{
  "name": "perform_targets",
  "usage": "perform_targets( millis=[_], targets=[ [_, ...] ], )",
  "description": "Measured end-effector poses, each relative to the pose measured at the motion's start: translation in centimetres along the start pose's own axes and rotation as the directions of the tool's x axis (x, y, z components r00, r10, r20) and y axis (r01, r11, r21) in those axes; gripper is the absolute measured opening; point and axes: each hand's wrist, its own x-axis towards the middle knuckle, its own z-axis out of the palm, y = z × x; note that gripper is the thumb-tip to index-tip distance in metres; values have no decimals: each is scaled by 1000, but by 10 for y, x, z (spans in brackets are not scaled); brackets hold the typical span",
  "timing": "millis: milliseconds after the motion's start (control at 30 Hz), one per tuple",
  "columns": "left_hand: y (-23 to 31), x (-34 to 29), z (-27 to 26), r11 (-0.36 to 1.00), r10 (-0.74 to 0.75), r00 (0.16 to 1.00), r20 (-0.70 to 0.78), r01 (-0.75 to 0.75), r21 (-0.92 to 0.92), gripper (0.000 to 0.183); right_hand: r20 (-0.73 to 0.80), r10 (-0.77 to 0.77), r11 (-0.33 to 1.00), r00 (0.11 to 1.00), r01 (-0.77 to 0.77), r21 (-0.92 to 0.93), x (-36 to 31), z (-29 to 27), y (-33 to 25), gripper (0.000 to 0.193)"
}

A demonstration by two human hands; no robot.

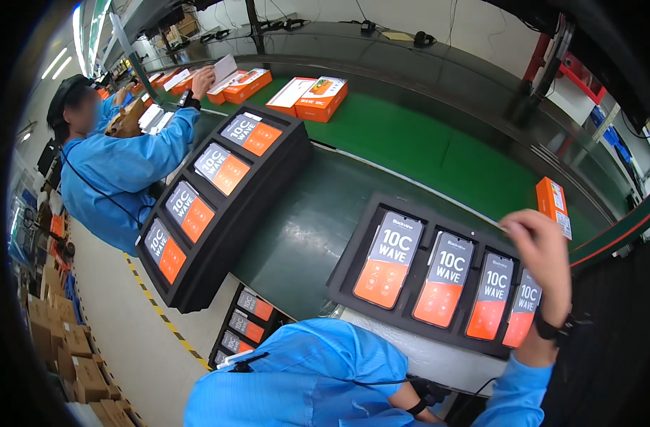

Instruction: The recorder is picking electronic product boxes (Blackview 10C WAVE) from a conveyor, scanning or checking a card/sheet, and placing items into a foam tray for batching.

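My right hand (544, 249) hovers over the right end of a black foam tray (353, 267). Its fingers are loosely bent and apart from the phones, and I see nothing held in them. Several smartphones lie in the tray's slots, among them a grey-and-orange-faced smartphone (442, 277) in the middle. The rightmost smartphone (522, 309) is partly covered by my hand and wrist. My left forearm (405, 398), with a dark wristband, drops toward the lower edge; the left hand is out of sight. An orange box (553, 203) lies just beyond my right hand.
A thick black foam tray (296, 153) with several smartphones stands tilted at left. Another phone tray (222, 334) sits lower down. Orange boxes (322, 99) lie along the green belt (410, 142). A co-worker (118, 160) at left touches an open box. Cartons (90, 381) line the floor.
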Motion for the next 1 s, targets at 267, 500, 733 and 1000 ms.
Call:
perform_targets(
  millis=[267, 500, 733, 1000],
  targets=[
    [22, -51, -31, 941, 281, 929, -242, -217, 260, 25, -1, -242, 948, 970, 236, -215, 14, 99, 12, 6],
    [185, -210, -125, 953, 35, 737, -675, 178, 244, 30, -63, -215, 967, 975, 203, -154, 12, 116, 29, 6],
    [185, -284, -130, 630, 95, -102, -990, 776, -20, 63, -126, -199, 973, 972, 180, -148, 6, 121, 34, 9],
    [193, -293, -138, 924, -275, -293, -916, -345, -167, 49, -199, -142, 990, 970, 142, -17, 5, 121, 33, 11]
  ],
)
